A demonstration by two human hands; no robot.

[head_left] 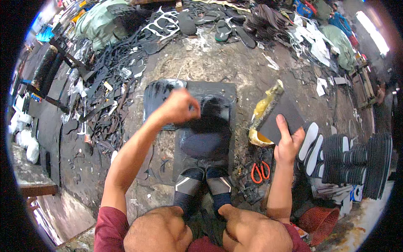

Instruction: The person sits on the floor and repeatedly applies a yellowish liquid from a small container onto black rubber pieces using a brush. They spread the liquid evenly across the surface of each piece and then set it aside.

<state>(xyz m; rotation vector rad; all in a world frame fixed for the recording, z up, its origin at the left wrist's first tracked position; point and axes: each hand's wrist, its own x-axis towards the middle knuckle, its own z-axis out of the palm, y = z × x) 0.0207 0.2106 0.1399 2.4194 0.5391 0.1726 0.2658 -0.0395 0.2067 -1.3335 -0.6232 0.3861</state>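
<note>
My left hand (pixel 181 108) is closed, its fingers curled over the dark pad on the floor; whatever they hold, if anything, is hidden. Beneath it lie flat black sheets (pixel 161 94), wet and shiny on top, and a dark rounded piece (pixel 203 144) nearer my feet. In my right hand (pixel 289 140) is a flat dark grey rectangular sheet (pixel 282 119), with the thumb on its face. The sheet partly covers a container (pixel 261 138) smeared with thick yellow glue, just beyond that hand. Orange-handled scissors (pixel 260 172) rest on the floor left of my right forearm.
Stacked soles (pixel 336 157) with white and black faces stand at the right, above a red basket (pixel 319 222). Black scraps (pixel 105 90) cover the floor at left. Loose sandals (pixel 222 30), white cut-outs (pixel 161 23) and a stack of dark soles (pixel 266 23) lie at the back.
</note>
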